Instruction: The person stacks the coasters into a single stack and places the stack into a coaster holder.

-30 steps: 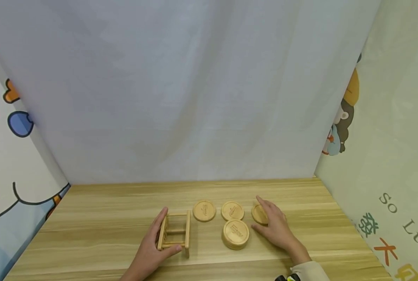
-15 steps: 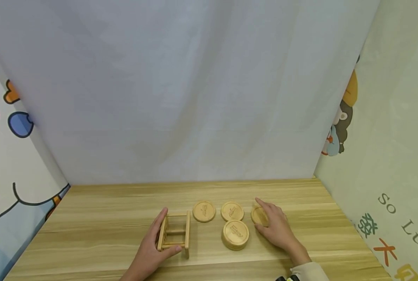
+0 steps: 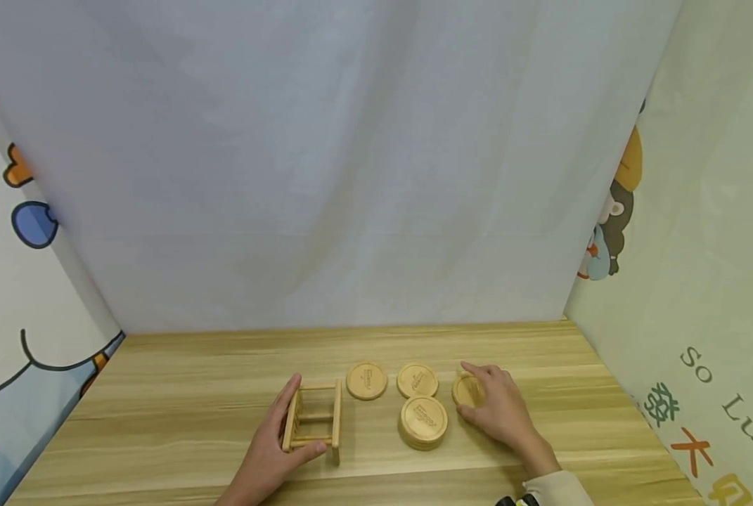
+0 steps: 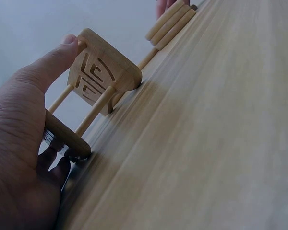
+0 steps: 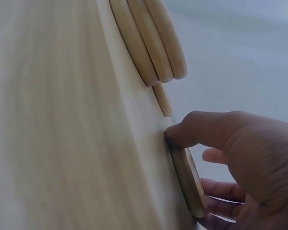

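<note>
The left hand (image 3: 267, 444) has its grip clamped on a rack (image 3: 337, 422); nearer the right edge of the desk (image 3: 604, 443), the right hand (image 3: 504, 411) pinches a coaster (image 3: 467, 391) near stacked coasters (image 3: 423, 422).

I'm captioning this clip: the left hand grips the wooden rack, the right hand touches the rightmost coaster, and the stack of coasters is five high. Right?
No: the stack of coasters is three high, not five, as the right wrist view shows. The left hand grips the wooden rack and the right hand touches the rightmost coaster.

Carved wooden rack (image 3: 316, 417), three round coasters (image 3: 417, 380) in a row to its right, coaster stack (image 3: 423, 422) nearer
</note>
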Tool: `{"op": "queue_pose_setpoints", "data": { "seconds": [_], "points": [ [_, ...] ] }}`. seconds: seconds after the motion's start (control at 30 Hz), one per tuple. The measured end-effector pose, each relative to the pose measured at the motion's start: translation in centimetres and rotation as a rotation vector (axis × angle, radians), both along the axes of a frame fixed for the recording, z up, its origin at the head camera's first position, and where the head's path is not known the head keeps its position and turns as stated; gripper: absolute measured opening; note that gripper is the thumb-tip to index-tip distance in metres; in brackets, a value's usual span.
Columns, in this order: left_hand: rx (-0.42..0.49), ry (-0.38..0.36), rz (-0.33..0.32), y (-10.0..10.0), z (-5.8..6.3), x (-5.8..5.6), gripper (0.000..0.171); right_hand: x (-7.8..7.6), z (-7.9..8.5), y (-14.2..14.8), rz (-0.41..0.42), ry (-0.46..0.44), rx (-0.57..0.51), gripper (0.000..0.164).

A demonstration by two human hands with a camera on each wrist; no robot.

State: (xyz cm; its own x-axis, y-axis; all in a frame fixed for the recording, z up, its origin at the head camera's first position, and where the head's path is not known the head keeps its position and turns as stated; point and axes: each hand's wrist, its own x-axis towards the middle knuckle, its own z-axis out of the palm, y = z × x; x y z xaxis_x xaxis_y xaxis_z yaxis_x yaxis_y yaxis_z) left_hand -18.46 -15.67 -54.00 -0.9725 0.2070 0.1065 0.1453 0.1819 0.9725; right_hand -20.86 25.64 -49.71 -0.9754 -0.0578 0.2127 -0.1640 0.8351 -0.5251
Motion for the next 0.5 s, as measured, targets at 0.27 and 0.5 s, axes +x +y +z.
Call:
{"op": "queue_pose_setpoints", "data": {
  "seconds": [0.27, 0.5],
  "points": [
    [0.013, 0.009, -0.003, 0.14, 0.16, 0.09, 0.111, 0.12, 0.15, -0.21, -0.009, -0.022, -0.003, 0.067],
    [-0.004, 0.027, -0.001, 0.08, 0.09, 0.05, 0.111, 0.04, 0.26, -0.37, -0.007, -0.011, -0.004, 0.068]
  ]
}}
